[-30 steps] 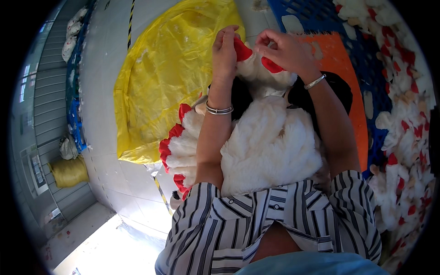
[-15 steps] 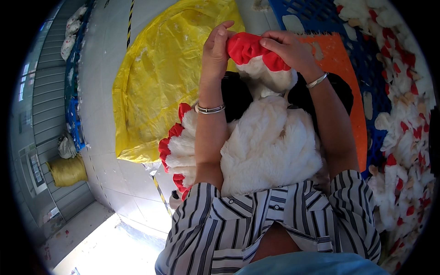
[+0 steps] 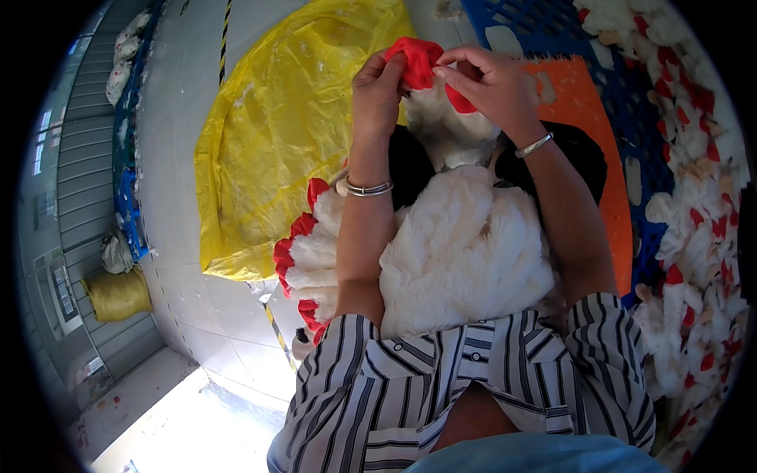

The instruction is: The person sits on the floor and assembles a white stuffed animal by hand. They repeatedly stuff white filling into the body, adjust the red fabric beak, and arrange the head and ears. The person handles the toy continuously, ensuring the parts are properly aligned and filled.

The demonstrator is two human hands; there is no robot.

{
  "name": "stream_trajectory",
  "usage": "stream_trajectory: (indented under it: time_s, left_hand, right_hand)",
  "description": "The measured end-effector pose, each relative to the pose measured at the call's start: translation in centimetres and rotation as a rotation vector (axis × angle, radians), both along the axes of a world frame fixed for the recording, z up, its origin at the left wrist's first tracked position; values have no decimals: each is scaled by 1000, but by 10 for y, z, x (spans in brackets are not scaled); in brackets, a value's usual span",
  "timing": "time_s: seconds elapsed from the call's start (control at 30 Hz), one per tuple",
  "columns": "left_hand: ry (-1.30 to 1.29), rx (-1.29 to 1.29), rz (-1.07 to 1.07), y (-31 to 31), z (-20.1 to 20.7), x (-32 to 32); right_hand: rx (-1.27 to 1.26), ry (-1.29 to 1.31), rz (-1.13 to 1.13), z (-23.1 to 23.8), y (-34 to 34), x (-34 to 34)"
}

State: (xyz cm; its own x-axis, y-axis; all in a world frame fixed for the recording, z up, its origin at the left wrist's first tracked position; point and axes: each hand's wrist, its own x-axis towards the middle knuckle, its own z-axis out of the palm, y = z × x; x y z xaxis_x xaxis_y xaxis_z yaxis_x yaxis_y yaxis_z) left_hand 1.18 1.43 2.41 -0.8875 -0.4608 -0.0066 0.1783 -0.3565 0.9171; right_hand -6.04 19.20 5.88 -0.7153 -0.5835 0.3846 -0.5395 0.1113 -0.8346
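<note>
Raised beyond fluffy white bundle (image 3: 469, 252): red cloth (image 3: 415, 60) on white plush piece (image 3: 449, 130). Gripped between thumb and fingers of left hand (image 3: 378, 91); pinched at right edge by fingertips of right hand (image 3: 501, 91). Possible slip or crooked fold, from bunching and narrow fingertip hold.

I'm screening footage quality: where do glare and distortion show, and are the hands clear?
Head view: a bright patch at lower left is washed out white; same view: the grey wall bows near the left rim; same view: left hand, right hand and red cloth look fairly clear.
</note>
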Motion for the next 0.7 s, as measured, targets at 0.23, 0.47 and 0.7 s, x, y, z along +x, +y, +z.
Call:
stream_trajectory:
  time_s: [0.23,0.47,0.7]
  left_hand:
    - [-60,-162,-26,18,11,-1]
    - [-16,-261,7,22,11,0]
    - [-78,-292,-66,19,11,0]
  right_hand:
    - [-57,-4,-90,-16,-11,2]
    - [-64,-57,-56,-20,-7,-6]
    - [-91,-166,-55,-19,-8,-3]
